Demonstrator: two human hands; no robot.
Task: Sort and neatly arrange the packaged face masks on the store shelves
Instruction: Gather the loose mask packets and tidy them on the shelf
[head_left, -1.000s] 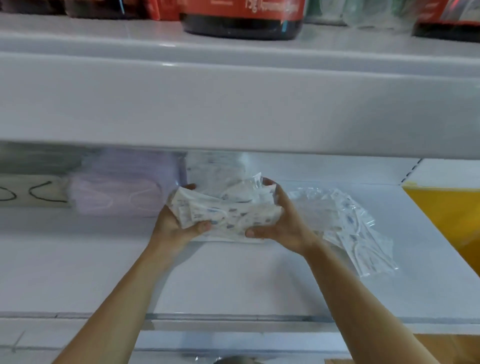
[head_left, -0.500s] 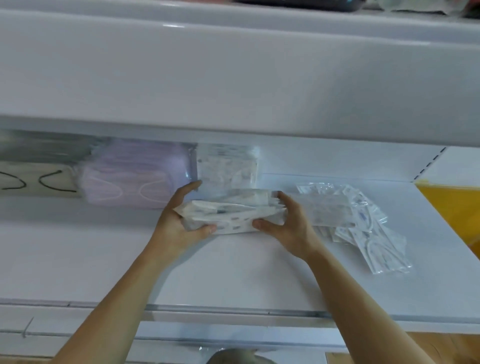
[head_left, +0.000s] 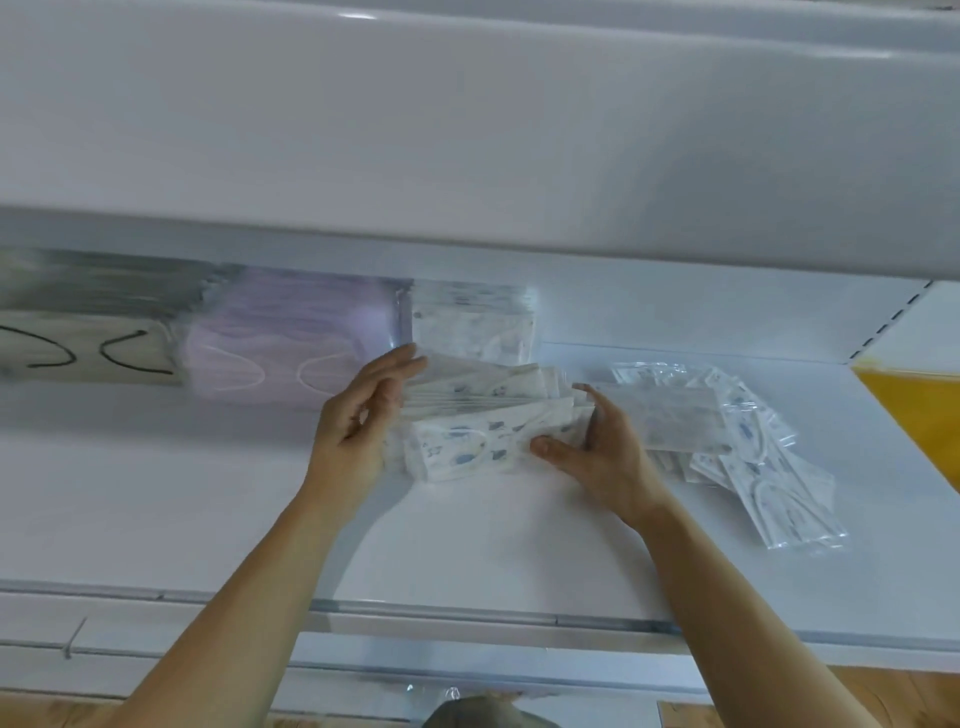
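A bundle of white patterned mask packets (head_left: 475, 428) stands on edge on the white shelf (head_left: 467, 561), squeezed between both hands. My left hand (head_left: 358, 421) presses flat against its left end with straight fingers. My right hand (head_left: 597, 449) holds its right end, thumb in front and fingers behind. Behind the bundle a row of the same patterned packets (head_left: 475, 327) stands upright against the back wall. A loose heap of patterned packets (head_left: 737, 447) lies to the right of my right hand.
Lilac mask packs (head_left: 291, 343) and grey packs with black ear loops (head_left: 88, 332) line the back left. The upper shelf's broad front edge (head_left: 467, 130) overhangs closely. A yellow panel (head_left: 914, 415) stands at the far right. The shelf's front rail (head_left: 467, 618) runs below my forearms.
The bundle was lifted in both hands, then set down on edge on the shelf. My left hand's fingers have straightened against its end. The view tilted downward.
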